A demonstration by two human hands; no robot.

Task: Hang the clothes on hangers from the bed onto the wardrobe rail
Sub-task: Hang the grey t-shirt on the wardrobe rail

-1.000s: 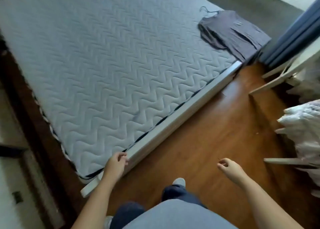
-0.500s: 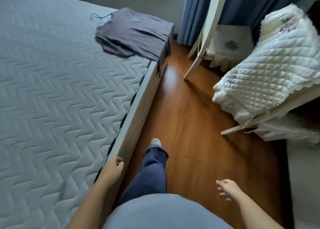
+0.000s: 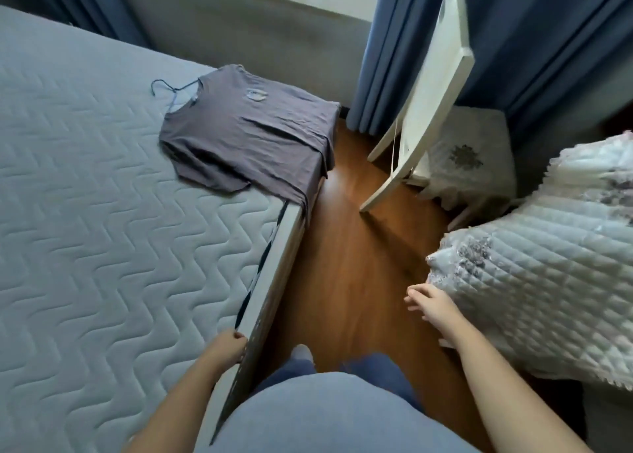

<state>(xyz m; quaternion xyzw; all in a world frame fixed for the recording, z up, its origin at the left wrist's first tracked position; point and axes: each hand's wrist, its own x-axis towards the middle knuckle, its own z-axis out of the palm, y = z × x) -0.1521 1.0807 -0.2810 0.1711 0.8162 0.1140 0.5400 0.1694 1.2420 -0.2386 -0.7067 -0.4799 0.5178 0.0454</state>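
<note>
A grey-purple T-shirt (image 3: 253,133) lies flat on the far corner of the bed (image 3: 85,212), its hem draped over the edge. A thin blue hanger (image 3: 171,91) is inside it, hook sticking out at the neck. My left hand (image 3: 226,348) hangs by the near bed edge, fingers loosely curled, holding nothing. Over the wooden floor my right hand (image 3: 433,303) is empty with relaxed fingers, close to a white quilt. Both hands are well short of the shirt. No wardrobe rail is in view.
A white quilted blanket (image 3: 548,281) bulges in from the right. A white wooden frame (image 3: 435,85) leans by blue curtains (image 3: 394,51) ahead. The strip of wooden floor (image 3: 342,264) between bed and quilt is narrow. My legs are below.
The view has swung and moved along the bedside toward the shirt, which now looks nearer. My right hand rose toward the quilt. My left hand stays by the bed edge.
</note>
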